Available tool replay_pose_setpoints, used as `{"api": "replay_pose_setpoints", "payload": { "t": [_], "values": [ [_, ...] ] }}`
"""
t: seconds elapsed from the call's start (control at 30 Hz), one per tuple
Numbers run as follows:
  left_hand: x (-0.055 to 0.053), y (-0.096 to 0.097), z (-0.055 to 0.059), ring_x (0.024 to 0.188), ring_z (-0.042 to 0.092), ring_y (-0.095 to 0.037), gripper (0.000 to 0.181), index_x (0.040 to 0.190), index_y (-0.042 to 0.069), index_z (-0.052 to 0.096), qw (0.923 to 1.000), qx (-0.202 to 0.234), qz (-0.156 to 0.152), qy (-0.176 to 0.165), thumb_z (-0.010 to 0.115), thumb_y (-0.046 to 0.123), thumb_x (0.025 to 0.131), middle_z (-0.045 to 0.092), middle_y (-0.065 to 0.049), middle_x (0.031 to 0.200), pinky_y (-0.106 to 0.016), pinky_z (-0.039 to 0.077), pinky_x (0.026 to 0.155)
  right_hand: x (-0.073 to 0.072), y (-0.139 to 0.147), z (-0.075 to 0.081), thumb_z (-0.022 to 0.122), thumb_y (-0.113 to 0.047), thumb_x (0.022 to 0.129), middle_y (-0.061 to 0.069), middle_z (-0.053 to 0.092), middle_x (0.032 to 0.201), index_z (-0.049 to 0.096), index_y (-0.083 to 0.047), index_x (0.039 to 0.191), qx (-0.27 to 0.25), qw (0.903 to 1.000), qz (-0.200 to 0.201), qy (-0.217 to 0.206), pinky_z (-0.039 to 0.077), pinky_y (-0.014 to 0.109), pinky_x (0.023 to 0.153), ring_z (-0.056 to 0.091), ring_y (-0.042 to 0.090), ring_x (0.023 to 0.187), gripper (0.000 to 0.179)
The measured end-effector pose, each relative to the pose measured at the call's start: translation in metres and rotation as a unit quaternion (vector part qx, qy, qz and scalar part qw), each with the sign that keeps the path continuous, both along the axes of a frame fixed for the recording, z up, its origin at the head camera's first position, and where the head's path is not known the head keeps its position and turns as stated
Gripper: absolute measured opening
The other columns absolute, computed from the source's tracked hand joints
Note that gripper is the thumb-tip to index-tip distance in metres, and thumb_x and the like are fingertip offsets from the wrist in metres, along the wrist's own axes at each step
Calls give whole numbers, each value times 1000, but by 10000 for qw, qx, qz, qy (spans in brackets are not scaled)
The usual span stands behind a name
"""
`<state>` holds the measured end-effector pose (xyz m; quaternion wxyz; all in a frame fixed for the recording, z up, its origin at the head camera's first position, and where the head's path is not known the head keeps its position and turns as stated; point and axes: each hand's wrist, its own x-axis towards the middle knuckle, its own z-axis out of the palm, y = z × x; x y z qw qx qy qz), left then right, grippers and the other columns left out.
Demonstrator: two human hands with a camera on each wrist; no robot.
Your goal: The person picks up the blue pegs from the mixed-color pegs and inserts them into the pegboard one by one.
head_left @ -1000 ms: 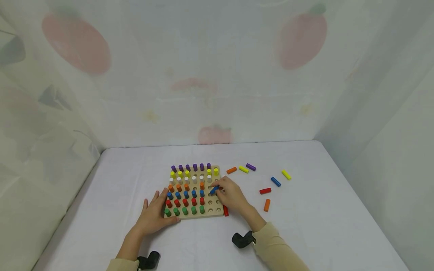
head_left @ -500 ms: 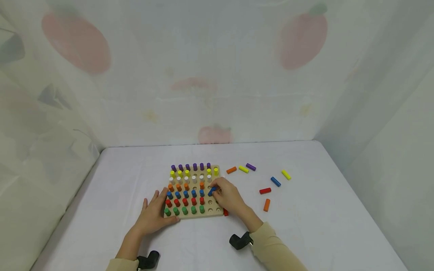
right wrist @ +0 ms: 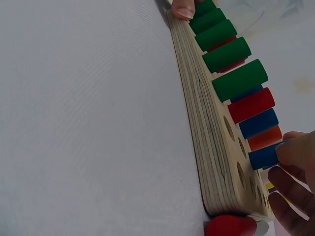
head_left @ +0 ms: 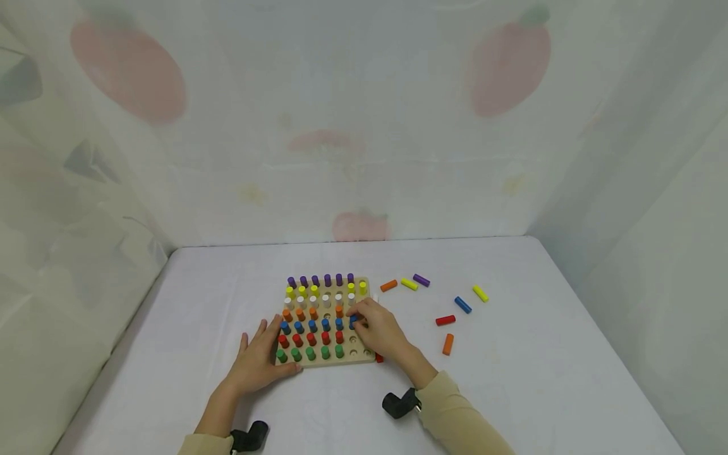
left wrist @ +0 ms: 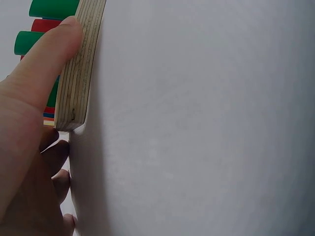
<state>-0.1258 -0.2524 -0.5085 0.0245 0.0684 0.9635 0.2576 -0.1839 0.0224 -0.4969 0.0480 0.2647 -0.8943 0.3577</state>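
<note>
A wooden pegboard [head_left: 345, 359] lies on the table, with rows of green, red, blue, orange, white, yellow and purple pegs standing in its holes. My left hand [head_left: 258, 358] rests at its near left corner, thumb along the front edge and fingers spread against the left side. In the left wrist view the thumb [left wrist: 54, 51] touches the layered wood edge. My right hand [head_left: 385, 328] pinches a blue peg [right wrist: 265, 156] between thumb and fingertips at the right end of the blue row. The peg stands upright over a hole, its lower end at the board.
Loose pegs lie right of the board: orange [head_left: 389, 285], yellow [head_left: 409, 284], purple [head_left: 421, 280], blue [head_left: 463, 305], red [head_left: 445, 320], another orange [head_left: 448, 344] and another yellow [head_left: 480, 293]. A red peg [right wrist: 229, 226] lies against the board's right side, partly behind my right hand.
My right hand has moved slightly left, and the blue peg in it has turned from slanted to upright over the blue row. The left hand stays at the board's corner.
</note>
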Motion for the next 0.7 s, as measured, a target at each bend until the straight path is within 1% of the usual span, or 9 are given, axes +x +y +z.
{"api": "replay_pose_setpoints", "payload": {
  "t": [0.23, 0.53, 0.7],
  "values": [
    [0, 0, 0, 137, 17, -42, 113, 146, 7, 24, 10000, -5, 15, -52, 76, 59, 60, 30, -18, 148, -67, 1, 104, -1, 0, -2, 63, -8, 85, -1, 60, 97, 64, -14, 102, -52, 9999, 156, 54, 49, 14, 71, 55, 5, 80, 18],
    [-1, 0, -1, 138, 16, -42, 113, 146, 6, 24, 10000, -22, -1, -87, 75, 60, 60, 29, -17, 148, -68, 1, 104, 0, 1, -1, 63, -8, 85, 2, 60, 92, 65, -14, 99, -46, 9995, 303, 125, 46, 13, 64, 51, 5, 74, 15],
    [-2, -1, -1, 138, 16, -42, 114, 146, 6, 24, 10000, -26, -6, -75, 75, 61, 60, 29, -17, 148, -68, 1, 104, 1, 1, 1, 63, -9, 85, 1, 60, 94, 65, -13, 103, -77, 9994, 311, 130, 47, 14, 66, 53, 7, 76, 18]
  ]
}}
